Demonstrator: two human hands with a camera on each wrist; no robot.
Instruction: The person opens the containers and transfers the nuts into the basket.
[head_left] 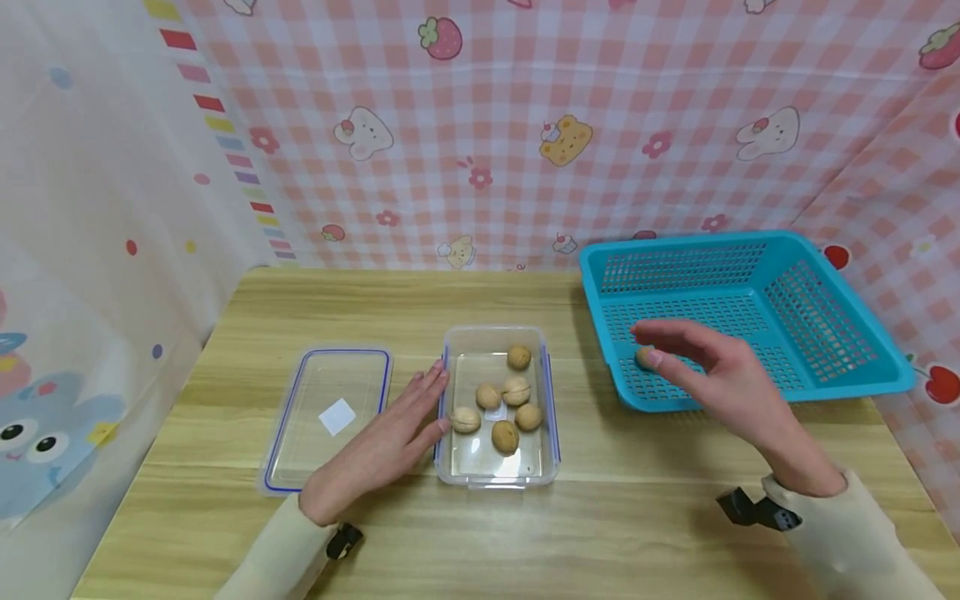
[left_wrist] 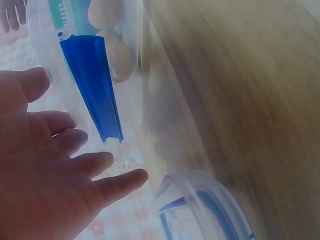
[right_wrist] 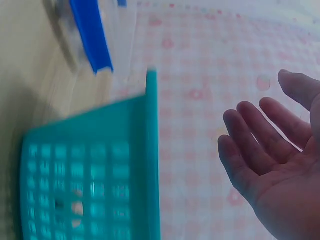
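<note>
Several walnuts (head_left: 506, 437) lie spread out in a clear plastic food container (head_left: 497, 337) with blue side strips. My left hand (head_left: 390, 442) rests against the container's left wall, fingers nearly straight. In the left wrist view, a blue strip (left_wrist: 92, 85) of the container shows beside the fingers. Over the front left of a blue plastic basket (head_left: 851, 308), my right hand (head_left: 720, 367) hovers with fingers and thumb apart. One walnut (head_left: 643, 358) is down in that basket, partly behind the thumb. The right wrist view shows nothing in the right palm (right_wrist: 290, 190).
The container's clear lid (head_left: 307, 454), edged with a blue seal, lies flat left of the container, partly under the left forearm. A checked pink cloth (head_left: 480, 125) hangs behind the wooden table (head_left: 600, 533). The basket stands at the table's back right.
</note>
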